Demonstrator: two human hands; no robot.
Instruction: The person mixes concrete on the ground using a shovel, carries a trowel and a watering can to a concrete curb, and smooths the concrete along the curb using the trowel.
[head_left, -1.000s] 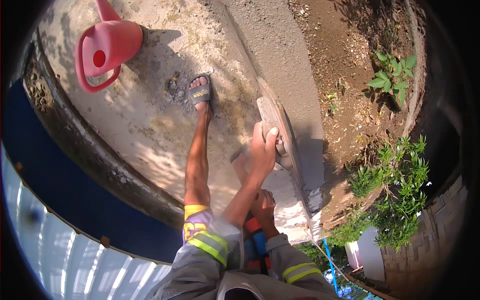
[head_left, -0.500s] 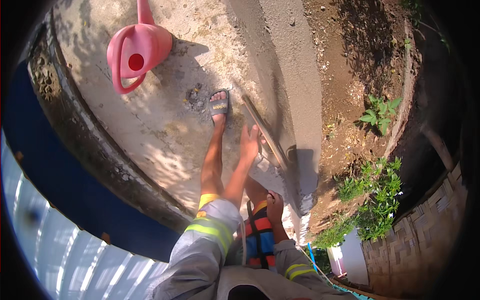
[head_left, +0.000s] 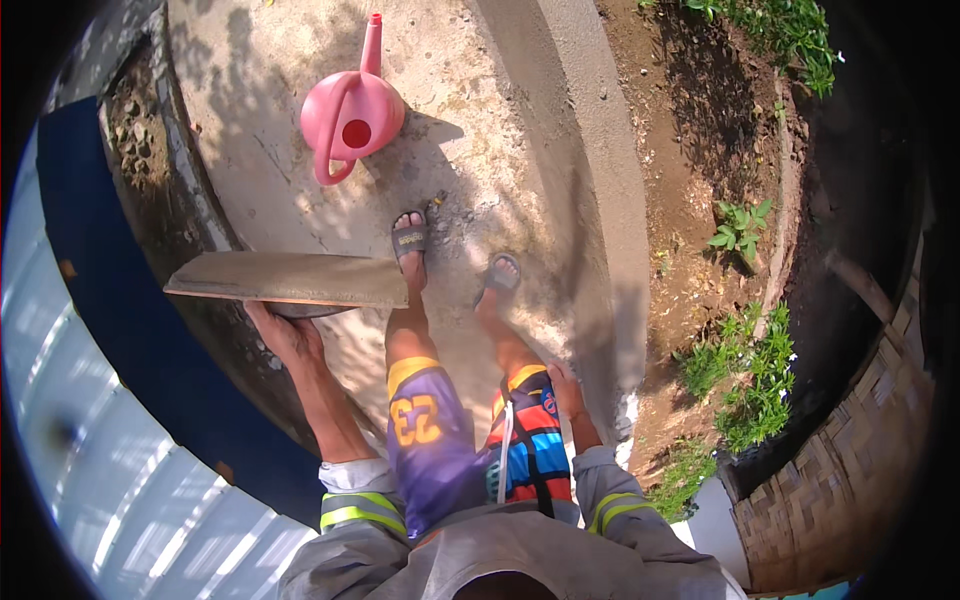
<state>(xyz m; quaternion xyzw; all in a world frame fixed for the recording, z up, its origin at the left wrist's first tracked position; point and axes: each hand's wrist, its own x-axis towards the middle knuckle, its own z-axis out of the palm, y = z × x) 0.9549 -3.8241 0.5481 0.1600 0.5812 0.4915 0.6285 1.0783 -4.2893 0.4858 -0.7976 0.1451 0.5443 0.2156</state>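
1. Left-hand grip point(head_left: 288, 333): closed on a long flat board point(head_left: 290, 275) from its near side; most of the fingers are hidden beneath the board.
2. Flat board: held up on the left, lying crosswise in the view; its grey-brown face is turned up, its thin orange-brown edge faces near, and its right end overlaps the left shin in the view.
3. Right-hand grip point(head_left: 567, 389): resting at the right knee, on the shorts point(head_left: 540, 450); whether the fingers are together or apart cannot be told.
4. Shorts: purple with a yellow hem on the left leg, banded in red, blue and black on the right.
5. Sleeves point(head_left: 362, 512): grey, each with yellow-green bands.
6. Feet in dark sandals point(head_left: 409, 238), apart on the pale ground point(head_left: 270, 200); some rubble point(head_left: 455, 215) lies just beside the left foot.
7. Pink watering can point(head_left: 345, 115): standing far from the person, on the ground beyond the board, its spout pointing to the far side.
8. Smooth grey strip point(head_left: 597, 150): running from far to near along the right of the ground.
9. Soil bed point(head_left: 680, 170): right of the strip, with a small leafy plant point(head_left: 740, 232) and, nearer, a bush point(head_left: 755, 380).
10. Woven wall point(head_left: 830, 480): near right.
11. Dark blue band point(head_left: 170, 330) and pale ribbed sheet point(head_left: 110, 440): along the left, the sheet outermost.
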